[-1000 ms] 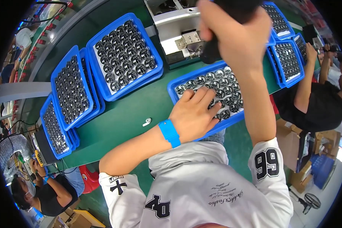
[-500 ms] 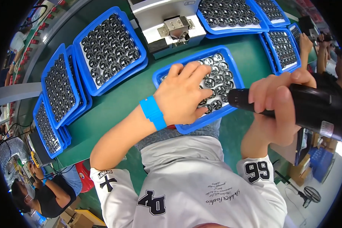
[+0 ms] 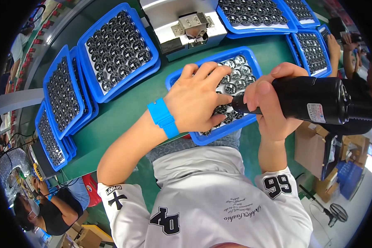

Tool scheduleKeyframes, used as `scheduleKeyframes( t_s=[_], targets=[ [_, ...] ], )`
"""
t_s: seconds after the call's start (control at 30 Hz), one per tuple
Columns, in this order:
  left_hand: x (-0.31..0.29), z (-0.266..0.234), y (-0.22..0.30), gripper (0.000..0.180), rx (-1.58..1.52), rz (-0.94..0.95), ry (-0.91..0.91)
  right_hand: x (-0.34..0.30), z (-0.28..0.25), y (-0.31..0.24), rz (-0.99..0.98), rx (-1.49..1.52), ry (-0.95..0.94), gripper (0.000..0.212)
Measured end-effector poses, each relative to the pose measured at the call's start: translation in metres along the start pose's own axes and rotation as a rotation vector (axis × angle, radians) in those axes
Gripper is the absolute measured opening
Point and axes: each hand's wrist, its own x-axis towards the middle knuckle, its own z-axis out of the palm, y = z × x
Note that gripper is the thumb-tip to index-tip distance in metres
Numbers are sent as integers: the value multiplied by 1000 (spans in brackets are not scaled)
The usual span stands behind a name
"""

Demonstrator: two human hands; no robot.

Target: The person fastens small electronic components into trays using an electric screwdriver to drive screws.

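Observation:
A blue tray [image 3: 255, 62] in front of me holds rows of round, shiny, black-and-silver parts [image 3: 230, 88] on a white liner. My left hand [image 3: 196, 95], with a blue band on its wrist, spreads over the tray's left and middle, its fingertips down among the parts. What lies under the palm is hidden. In my right hand [image 3: 273, 101] is a black cylindrical tool that looks like an electric screwdriver [image 3: 308, 97]. Its narrow tip points left, over the parts and close beside my left fingers.
Stacked blue trays [image 3: 87, 78] of similar parts stand at the left, with more trays [image 3: 273, 31] at the far right. A metal machine [image 3: 194, 31] with a small clamp-like fixture stands behind my tray on the green table [image 3: 107, 120]. Other people work at both sides.
My right hand has moved left with the screwdriver, bringing its tip further over the tray and next to my left fingers. My left hand stays nearly in place.

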Motion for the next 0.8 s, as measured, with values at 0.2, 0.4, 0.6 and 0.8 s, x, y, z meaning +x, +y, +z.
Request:
scheduleKeyframes(
  t_s=[0.2,0.4,0.6,0.8],
  targets=[
    [0,0,1,35,7,1,-3,-2,4,0,4,4,-39,25],
    [4,2,4,32,35,21,-17,-8,6,7,12,29,-27,27],
    [4,2,5,32,33,19,-32,-7,10,6,13,22,11,27],
    [3,4,7,31,91,13,-10,-7,13,-3,-26,69,-43,29]
  ],
)
